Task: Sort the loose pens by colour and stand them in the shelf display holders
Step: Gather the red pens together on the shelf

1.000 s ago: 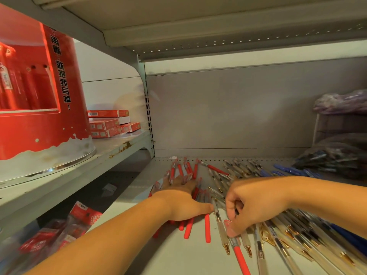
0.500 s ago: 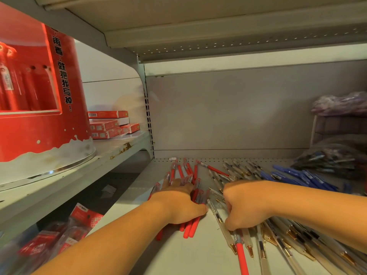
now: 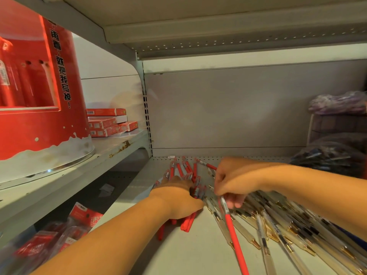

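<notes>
Head view: the left hand curls over the red pens, keeping them bunched on the shelf. Just right of that bunch, the right hand pinches a stray red pen from among the clear pens, likely to join them.

My left hand lies palm down, fingers curled round a bundle of red pens — forearm stretched forward. My right hand reaches in from the right, fingertips pinching one red pen.
</notes>
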`<state>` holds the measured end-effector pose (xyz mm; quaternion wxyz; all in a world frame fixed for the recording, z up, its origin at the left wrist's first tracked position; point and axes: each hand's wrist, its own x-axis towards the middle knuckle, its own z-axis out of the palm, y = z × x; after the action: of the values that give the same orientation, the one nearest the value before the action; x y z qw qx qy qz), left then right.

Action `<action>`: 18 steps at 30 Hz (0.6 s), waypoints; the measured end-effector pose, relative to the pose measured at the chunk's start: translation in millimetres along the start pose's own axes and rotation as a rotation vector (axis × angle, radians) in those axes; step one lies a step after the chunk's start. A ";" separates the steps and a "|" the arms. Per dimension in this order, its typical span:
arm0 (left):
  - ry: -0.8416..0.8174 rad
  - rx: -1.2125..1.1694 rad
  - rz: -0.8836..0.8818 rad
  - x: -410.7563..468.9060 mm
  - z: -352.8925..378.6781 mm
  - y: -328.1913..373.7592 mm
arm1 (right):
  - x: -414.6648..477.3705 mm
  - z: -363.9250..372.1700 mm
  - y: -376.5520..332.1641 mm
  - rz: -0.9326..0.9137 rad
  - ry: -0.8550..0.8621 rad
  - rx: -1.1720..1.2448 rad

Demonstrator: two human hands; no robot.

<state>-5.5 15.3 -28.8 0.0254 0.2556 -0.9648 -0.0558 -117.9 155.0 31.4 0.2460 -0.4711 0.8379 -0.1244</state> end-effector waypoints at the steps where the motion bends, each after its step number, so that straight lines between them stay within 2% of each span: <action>1: -0.002 -0.004 0.000 -0.8 -1.1 -0.6 | 4.6 -4.4 -1.1 -0.020 0.040 0.080; 5: 0.011 -0.071 -0.010 1.5 -7.0 -4.9 | 26.3 -11.1 -8.3 -0.083 0.219 0.312; 9: 0.098 -0.174 -0.001 2.2 -15.3 -7.1 | 51.6 -0.7 -15.8 -0.052 0.288 0.446; 12: 0.091 -0.322 -0.052 0.9 -14.8 -8.3 | 64.3 7.5 -16.7 -0.074 0.309 0.509; 14: 0.029 -0.226 -0.096 2.7 -12.1 -10.0 | 65.7 9.7 -11.1 -0.119 0.319 0.432; 16: -0.009 -0.086 -0.149 4.8 -8.8 -11.8 | 60.3 7.2 1.7 -0.211 0.316 0.131; 18: -0.030 -0.037 -0.198 6.4 -6.2 -14.3 | 50.0 7.1 13.8 -0.300 0.243 -0.155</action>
<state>-3.6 -0.8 -24.3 0.0102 0.3485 -0.9338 -0.0799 -145.9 119.8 4.5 0.0849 -0.5896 0.7889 -0.1509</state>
